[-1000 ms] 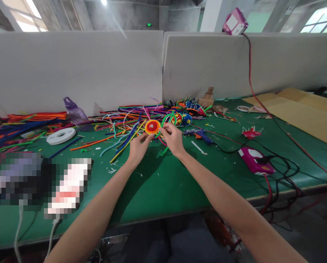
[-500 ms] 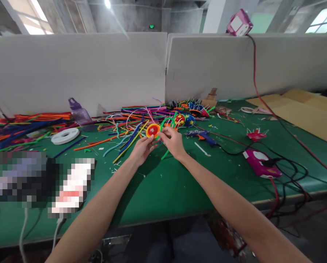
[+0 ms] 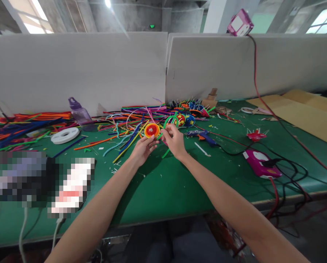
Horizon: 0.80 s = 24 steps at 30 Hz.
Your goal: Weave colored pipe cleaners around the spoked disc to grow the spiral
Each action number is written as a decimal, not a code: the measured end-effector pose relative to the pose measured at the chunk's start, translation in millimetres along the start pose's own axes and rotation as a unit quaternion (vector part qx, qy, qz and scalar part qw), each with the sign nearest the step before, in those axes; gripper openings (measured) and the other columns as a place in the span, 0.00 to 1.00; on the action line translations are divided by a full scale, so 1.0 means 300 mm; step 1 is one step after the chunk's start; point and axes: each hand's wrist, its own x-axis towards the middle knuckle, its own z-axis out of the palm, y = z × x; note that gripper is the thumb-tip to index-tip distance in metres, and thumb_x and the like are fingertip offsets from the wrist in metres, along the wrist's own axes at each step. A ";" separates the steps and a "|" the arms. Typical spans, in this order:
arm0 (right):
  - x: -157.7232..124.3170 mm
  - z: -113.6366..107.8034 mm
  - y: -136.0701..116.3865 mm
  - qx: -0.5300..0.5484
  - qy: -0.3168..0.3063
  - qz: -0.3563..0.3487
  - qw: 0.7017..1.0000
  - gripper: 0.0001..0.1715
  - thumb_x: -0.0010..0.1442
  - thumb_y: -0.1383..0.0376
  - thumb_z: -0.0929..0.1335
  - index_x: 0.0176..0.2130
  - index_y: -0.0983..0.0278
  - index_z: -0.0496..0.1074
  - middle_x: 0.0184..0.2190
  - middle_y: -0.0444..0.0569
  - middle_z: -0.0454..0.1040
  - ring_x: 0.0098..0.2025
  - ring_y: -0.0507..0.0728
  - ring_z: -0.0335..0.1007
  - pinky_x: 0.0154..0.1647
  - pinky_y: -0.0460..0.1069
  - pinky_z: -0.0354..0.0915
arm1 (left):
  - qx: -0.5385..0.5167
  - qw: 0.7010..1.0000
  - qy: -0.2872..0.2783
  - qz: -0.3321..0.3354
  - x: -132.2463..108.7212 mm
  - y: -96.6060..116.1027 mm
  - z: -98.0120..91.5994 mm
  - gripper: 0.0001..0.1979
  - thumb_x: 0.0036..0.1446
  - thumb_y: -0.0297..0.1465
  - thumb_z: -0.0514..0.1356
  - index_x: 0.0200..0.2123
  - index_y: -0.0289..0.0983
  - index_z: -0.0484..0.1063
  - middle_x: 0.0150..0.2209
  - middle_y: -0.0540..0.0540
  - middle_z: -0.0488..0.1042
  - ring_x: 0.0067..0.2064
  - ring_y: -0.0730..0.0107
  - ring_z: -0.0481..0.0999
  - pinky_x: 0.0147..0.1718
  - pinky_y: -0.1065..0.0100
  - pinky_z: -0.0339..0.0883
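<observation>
My left hand (image 3: 143, 149) pinches the lower edge of a round coiled disc (image 3: 152, 130), red in the middle with orange and yellow rings, holding it just above the green table (image 3: 163, 182). My right hand (image 3: 174, 140) grips a green pipe cleaner (image 3: 169, 121) that loops up beside the disc and trails down below my fingers. Both hands are closed, close together, over the middle of the table. A heap of coloured pipe cleaners (image 3: 125, 122) lies right behind them.
A purple bottle (image 3: 79, 113) and a white tape roll (image 3: 64, 135) lie at the left. Finished coloured discs (image 3: 189, 109), a blue glue gun (image 3: 203, 135), a pink device (image 3: 258, 163) with black cables and cardboard sheets (image 3: 303, 113) are at the right. White partitions (image 3: 97, 69) back the table.
The disc and green loop have shifted only slightly between my hands; my fingers have adjusted their grip. The view has tilted a little.
</observation>
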 end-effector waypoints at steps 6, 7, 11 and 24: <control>0.002 -0.001 -0.003 -0.029 0.025 -0.013 0.999 0.15 0.60 0.52 0.66 0.30 0.60 0.65 0.24 0.44 0.70 0.28 0.54 0.67 0.32 0.49 0.61 | 0.003 1.000 -0.019 -0.003 0.001 -0.008 -0.001 0.03 0.51 0.24 0.66 0.31 0.35 0.76 0.35 0.46 0.80 0.35 0.72 0.80 0.33 0.74 0.71; 0.002 0.000 -0.004 -0.026 0.025 -0.011 0.999 0.15 0.60 0.52 0.66 0.30 0.60 0.65 0.25 0.44 0.70 0.29 0.54 0.68 0.32 0.49 0.62 | 0.010 1.000 -0.025 0.000 0.001 -0.010 -0.003 0.04 0.50 0.24 0.67 0.31 0.35 0.76 0.35 0.46 0.80 0.36 0.71 0.80 0.34 0.73 0.72; -0.003 0.008 -0.007 -0.003 0.032 0.005 0.999 0.16 0.59 0.51 0.66 0.30 0.60 0.65 0.24 0.43 0.70 0.28 0.54 0.68 0.31 0.48 0.61 | 0.028 0.999 -0.032 0.013 0.003 -0.017 -0.004 0.08 0.46 0.24 0.70 0.32 0.35 0.76 0.36 0.46 0.80 0.37 0.70 0.81 0.36 0.71 0.71; -0.019 0.027 -0.009 0.005 0.062 0.030 0.998 0.15 0.59 0.52 0.67 0.31 0.60 0.65 0.20 0.41 0.67 0.23 0.53 0.65 0.27 0.48 0.58 | 0.025 1.000 -0.004 0.013 -0.001 -0.024 0.005 0.15 0.36 0.25 0.74 0.30 0.34 0.76 0.29 0.50 0.78 0.31 0.76 0.78 0.29 0.75 0.68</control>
